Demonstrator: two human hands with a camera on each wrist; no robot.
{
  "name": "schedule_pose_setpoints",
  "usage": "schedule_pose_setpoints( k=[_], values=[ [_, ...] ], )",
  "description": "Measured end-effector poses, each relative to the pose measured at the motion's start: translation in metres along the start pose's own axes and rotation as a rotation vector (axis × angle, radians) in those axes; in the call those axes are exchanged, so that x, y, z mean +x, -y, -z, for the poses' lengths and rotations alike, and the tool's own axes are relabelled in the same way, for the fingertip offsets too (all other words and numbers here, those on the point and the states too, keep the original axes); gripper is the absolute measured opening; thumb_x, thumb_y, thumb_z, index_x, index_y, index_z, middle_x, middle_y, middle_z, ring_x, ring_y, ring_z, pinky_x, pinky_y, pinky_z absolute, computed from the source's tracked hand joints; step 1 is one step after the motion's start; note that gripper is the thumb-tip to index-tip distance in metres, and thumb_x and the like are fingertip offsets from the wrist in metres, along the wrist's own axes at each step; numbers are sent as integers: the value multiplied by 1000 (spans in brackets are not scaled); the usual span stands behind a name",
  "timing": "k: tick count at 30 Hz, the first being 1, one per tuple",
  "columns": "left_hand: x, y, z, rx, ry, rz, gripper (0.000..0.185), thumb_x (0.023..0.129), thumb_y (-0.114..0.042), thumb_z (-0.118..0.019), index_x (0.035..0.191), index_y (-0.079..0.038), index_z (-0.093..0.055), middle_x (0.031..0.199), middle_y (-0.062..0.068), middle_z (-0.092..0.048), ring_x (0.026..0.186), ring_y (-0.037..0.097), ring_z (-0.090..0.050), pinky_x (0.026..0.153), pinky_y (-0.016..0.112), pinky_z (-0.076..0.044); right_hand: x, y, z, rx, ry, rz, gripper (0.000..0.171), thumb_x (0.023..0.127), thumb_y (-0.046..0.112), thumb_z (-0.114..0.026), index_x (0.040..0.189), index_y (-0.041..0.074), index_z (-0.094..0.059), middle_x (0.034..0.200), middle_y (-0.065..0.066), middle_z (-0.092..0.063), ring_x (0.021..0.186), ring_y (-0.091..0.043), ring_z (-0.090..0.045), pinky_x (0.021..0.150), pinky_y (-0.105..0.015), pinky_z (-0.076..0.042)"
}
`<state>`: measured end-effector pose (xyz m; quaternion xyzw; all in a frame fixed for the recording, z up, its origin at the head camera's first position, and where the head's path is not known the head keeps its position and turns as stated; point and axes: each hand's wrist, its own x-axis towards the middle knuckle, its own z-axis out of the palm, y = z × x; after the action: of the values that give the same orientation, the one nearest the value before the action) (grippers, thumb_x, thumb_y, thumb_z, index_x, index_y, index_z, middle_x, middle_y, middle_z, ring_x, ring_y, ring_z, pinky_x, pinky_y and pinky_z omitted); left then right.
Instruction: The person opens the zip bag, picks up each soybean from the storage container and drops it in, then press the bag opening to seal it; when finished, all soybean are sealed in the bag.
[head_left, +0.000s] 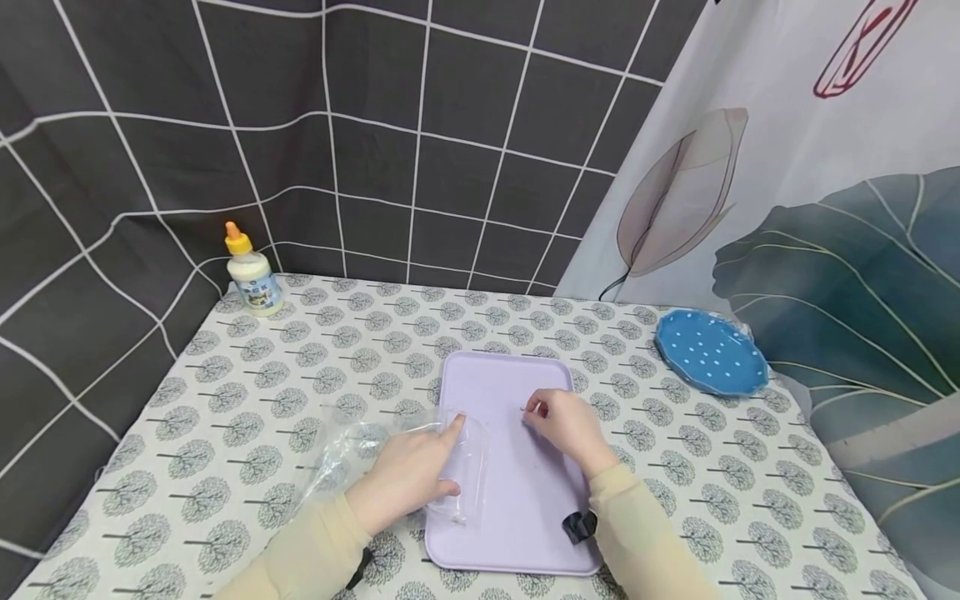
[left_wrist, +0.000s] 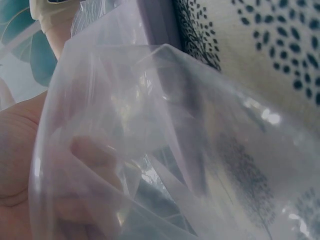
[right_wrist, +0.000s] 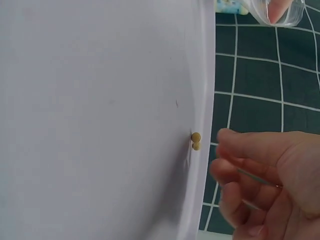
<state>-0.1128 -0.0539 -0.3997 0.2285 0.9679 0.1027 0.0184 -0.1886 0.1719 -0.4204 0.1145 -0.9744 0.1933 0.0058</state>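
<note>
A clear plastic bag lies over the left edge of a lilac tray. My left hand holds it, with index finger and thumb stretched toward the tray. In the left wrist view, its curled fingers show through the plastic bag. Over the tray's right side is my right hand, fingers loosely bent. The right wrist view shows a gap between thumb and fingertips on the right hand, with nothing visibly held. Beside them, two small yellow bean-like things appear against the tray's edge.
A glue-like bottle with an orange tip stands at the back left. On the right sits a blue dotted plate. A tree-print cloth covers the table. Behind it hangs a dark checked curtain.
</note>
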Motion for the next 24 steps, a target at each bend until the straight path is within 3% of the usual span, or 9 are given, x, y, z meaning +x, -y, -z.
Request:
schedule_pose_setpoints(
  k=[6, 17, 24],
  values=[
    [1, 0, 0, -9, 22, 10, 92, 61, -47, -71, 134, -5, -34, 97, 7, -66, 79, 18, -63, 63, 28, -51, 4, 0, -1, -87, 44, 4, 11, 70, 29, -71, 74, 22, -63, 68, 8, -61, 58, -6, -51, 55, -24, -43],
    [2, 1, -3, -5, 14, 10, 93, 61, -48, -70, 134, -5, -33, 101, 7, -65, 82, 19, -62, 65, 29, -52, 11, 1, -4, -108, 103, -11, 10, 70, 25, -71, 72, 23, -62, 69, 8, -62, 60, -6, -52, 58, -27, -45],
    [2, 2, -4, -14, 14, 12, 93, 61, -48, -71, 134, -4, -33, 96, 7, -66, 79, 18, -62, 64, 28, -52, 12, 4, -6, -126, 119, 32, 11, 71, 23, -70, 67, 23, -59, 64, 10, -58, 57, -6, -49, 57, -25, -43]
  ],
)
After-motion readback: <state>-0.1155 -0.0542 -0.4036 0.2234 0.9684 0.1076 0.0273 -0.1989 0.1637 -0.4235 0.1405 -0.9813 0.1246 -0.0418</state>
